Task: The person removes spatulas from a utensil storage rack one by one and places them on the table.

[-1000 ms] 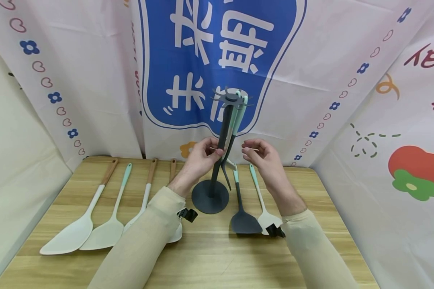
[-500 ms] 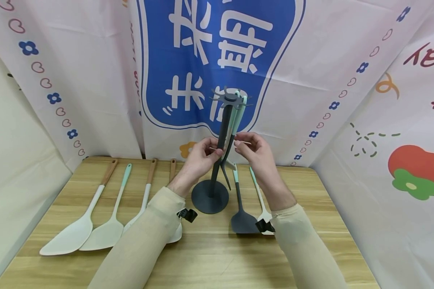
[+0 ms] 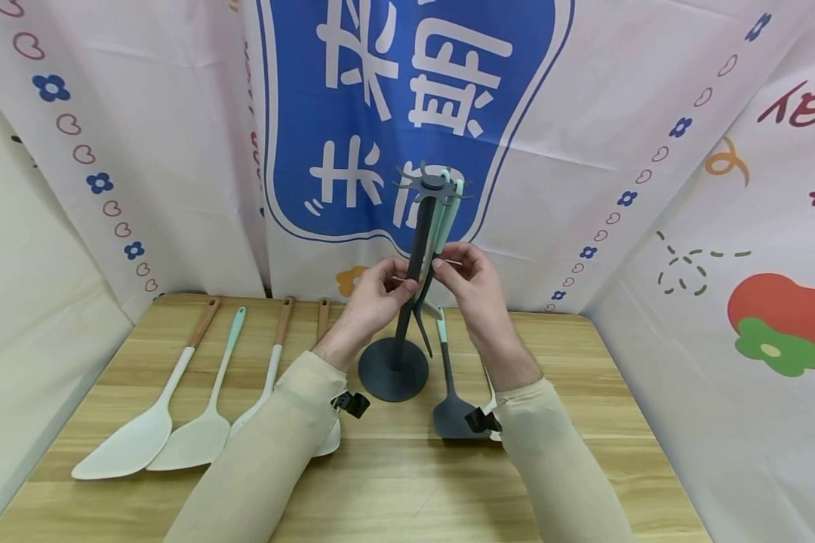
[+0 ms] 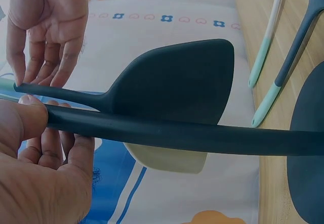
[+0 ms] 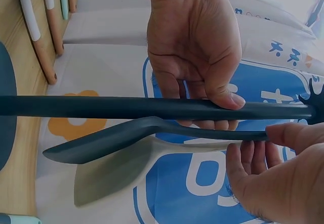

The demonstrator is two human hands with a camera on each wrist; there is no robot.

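Observation:
A dark utensil stand (image 3: 402, 332) with a round base and a ring of hooks on top stands upright on the table. My left hand (image 3: 373, 305) grips its pole about halfway up, thumb in front. Two turners with mint handles hang from the hooks on the right side. The dark turner (image 4: 172, 82) hangs nearer the pole's front, and the cream turner (image 5: 111, 176) is partly hidden behind it. My right hand (image 3: 477, 290) pinches the dark turner's handle between thumb and fingers, just below its mint part.
On the wooden table (image 3: 407, 490), several pale turners lie left of the stand, among them a white one (image 3: 132, 441). Another dark turner (image 3: 456, 415) and a white one, mostly covered by my right arm, lie at right. A printed cloth (image 3: 570, 151) hangs close behind.
My right hand has moved left from beside the stand and taken hold of the hanging dark turner's handle. My left hand has stayed on the pole.

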